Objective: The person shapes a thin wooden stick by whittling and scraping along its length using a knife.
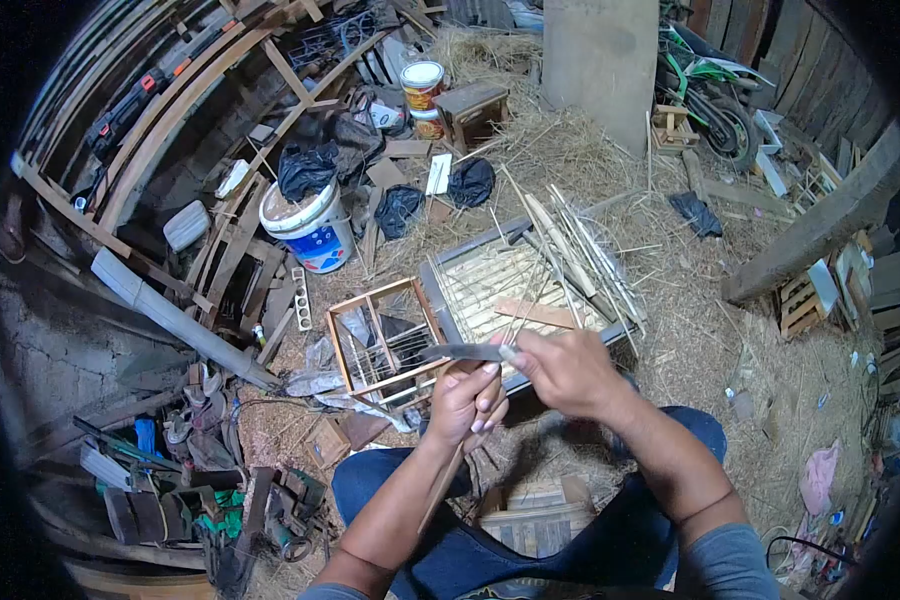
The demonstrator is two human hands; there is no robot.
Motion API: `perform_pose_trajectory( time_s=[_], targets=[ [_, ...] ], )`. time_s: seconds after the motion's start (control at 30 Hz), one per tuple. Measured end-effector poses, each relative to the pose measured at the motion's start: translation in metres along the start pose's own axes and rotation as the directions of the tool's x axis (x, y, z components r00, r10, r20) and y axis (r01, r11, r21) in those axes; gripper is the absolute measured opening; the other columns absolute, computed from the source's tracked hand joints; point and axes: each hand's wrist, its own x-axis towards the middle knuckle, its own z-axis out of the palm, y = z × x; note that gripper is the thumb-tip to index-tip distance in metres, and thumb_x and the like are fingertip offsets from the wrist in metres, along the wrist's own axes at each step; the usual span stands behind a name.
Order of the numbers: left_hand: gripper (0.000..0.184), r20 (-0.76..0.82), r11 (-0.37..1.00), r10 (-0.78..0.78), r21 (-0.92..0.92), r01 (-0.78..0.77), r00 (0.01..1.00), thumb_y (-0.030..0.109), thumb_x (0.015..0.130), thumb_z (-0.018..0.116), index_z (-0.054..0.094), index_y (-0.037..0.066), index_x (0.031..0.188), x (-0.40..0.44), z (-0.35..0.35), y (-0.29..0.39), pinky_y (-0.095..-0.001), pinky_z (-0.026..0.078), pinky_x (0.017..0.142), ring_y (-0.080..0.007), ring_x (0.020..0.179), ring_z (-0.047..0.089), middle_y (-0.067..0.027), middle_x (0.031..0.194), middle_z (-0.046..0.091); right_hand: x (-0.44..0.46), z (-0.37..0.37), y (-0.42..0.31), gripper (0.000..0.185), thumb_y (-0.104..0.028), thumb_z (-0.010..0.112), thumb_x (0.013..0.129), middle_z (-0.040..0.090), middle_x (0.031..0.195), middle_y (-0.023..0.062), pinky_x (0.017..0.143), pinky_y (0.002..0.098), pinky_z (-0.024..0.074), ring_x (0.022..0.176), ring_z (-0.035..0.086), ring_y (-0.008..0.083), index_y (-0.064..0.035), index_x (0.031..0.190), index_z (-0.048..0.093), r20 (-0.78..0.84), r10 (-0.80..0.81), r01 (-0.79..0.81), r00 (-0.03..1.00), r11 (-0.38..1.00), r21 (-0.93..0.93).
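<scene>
My right hand (pixel 565 368) is closed on a knife, its dark blade (pixel 465 352) pointing left across the top of my left hand. Closed round a thin wooden strip (pixel 440 490) is my left hand (pixel 465 402); the strip runs down along my left forearm. The blade lies against or just over the strip near my left fingers; exact contact is hidden. Beyond my hands stands a low slatted board (pixel 475 290) with thin split sticks (pixel 585 255) and a flat wood piece (pixel 535 312) on it. A small wooden frame with bars (pixel 375 300) is at its left.
A white bucket (pixel 315 245) topped with a black bag stands at the left. Farther back are stacked paint pails (pixel 422 85), a wooden stool (pixel 473 98) and a motorcycle (pixel 715 105). A slanting post (pixel 820 225) is at the right. Straw and shavings cover the ground.
</scene>
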Motion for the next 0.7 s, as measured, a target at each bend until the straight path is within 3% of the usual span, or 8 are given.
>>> perform_pose_trajectory(
  time_s=[0.1,0.13,0.2,0.3,0.37,0.5,0.57,0.7],
  targets=[
    [0.039,0.058,0.999,0.011,-0.043,-0.009,0.998,0.009,0.101,0.045,0.047,0.0,0.139,0.002,-0.002,0.003,-0.0223,0.033,0.035,-0.0063,0.034,0.033,0.0022,0.054,0.041,0.012,-0.007,0.025,0.034,-0.036,0.047,0.099,0.054,0.053,0.0113,0.046,0.0446,0.0434,0.05,0.058,0.0355,-0.0104,0.079,0.055,-0.084,0.127,-0.13,0.988,0.991,-0.026],
    [0.039,0.07,0.999,0.029,-0.027,-0.027,0.997,0.009,0.101,0.044,0.047,0.0,0.139,0.002,-0.002,0.002,-0.022,0.034,0.035,-0.0064,0.034,0.033,0.002,0.054,0.042,0.014,-0.012,0.02,0.035,-0.036,0.047,0.1,0.053,0.052,0.0105,0.046,0.0446,0.0432,0.049,0.058,0.0342,-0.0103,0.078,0.055,0.055,0.2,-0.2,0.978,0.98,-0.007],
    [0.038,0.063,0.999,0.03,-0.021,-0.029,0.998,0.009,0.102,0.044,0.047,0.0,0.139,0.002,0.0,0.002,-0.0219,0.033,0.035,-0.0064,0.034,0.033,0.0021,0.054,0.042,0.005,0.001,0.008,0.035,-0.034,0.045,0.101,0.052,0.051,0.0108,0.046,0.0451,0.0437,0.049,0.058,0.0328,-0.0095,0.078,0.055,-0.138,-0.078,0.077,0.987,0.997,-0.015],
    [0.038,0.065,1.0,0.027,-0.014,-0.026,0.998,0.009,0.102,0.043,0.048,0.002,0.139,0.003,-0.002,0.0,-0.0217,0.032,0.034,-0.0062,0.033,0.031,0.0026,0.054,0.04,0.011,-0.007,0.019,0.033,-0.036,0.046,0.099,0.052,0.051,0.0104,0.044,0.0444,0.0426,0.047,0.057,0.0319,-0.0114,0.08,0.055,-0.074,0.126,-0.127,0.989,0.992,0.003],
    [0.038,0.091,1.0,0.017,0.004,-0.017,0.996,0.01,0.102,0.043,0.047,0.001,0.139,0.001,0.004,0.001,-0.0215,0.031,0.033,-0.0059,0.033,0.031,0.0027,0.054,0.04,0.01,-0.011,0.021,0.033,-0.038,0.046,0.099,0.053,0.052,0.0108,0.043,0.045,0.041,0.045,0.056,0.0315,-0.0132,0.079,0.056,-0.148,0.105,-0.105,0.983,0.994,0.009],
    [0.04,0.054,1.0,-0.018,-0.005,0.019,0.998,0.01,0.102,0.043,0.045,0.003,0.141,0.001,0.001,-0.002,-0.0214,0.031,0.033,-0.0058,0.033,0.031,0.0031,0.054,0.039,0.001,-0.004,0.001,0.033,-0.034,0.045,0.1,0.054,0.053,0.0127,0.044,0.0461,0.0418,0.048,0.058,0.0343,-0.0106,0.08,0.056,0.022,0.039,-0.039,0.999,0.999,0.001],
    [0.034,0.065,0.999,-0.005,-0.04,0.007,0.998,0.01,0.102,0.043,0.05,-0.001,0.134,0.008,0.0,0.0,-0.0211,0.031,0.033,-0.0056,0.033,0.031,0.0033,0.053,0.039,0.007,0.001,0.014,0.03,-0.034,0.048,0.098,0.054,0.054,0.0121,0.045,0.0452,0.0422,0.05,0.059,0.0335,-0.011,0.08,0.056,-0.118,-0.015,0.015,0.993,1.0,0.001],
    [0.021,0.036,0.999,-0.02,-0.041,0.021,0.999,0.013,0.103,0.043,0.054,-0.004,0.104,-0.003,0.014,0.003,-0.0207,0.032,0.034,-0.0053,0.033,0.033,0.0027,0.052,0.04,0.001,-0.015,-0.003,0.027,-0.029,0.053,0.095,0.062,0.067,0.0142,0.049,0.0453,0.0454,0.059,0.063,0.0342,-0.0082,0.079,0.056,0.07,0.048,-0.043,0.996,0.996,-0.077]
  ],
)
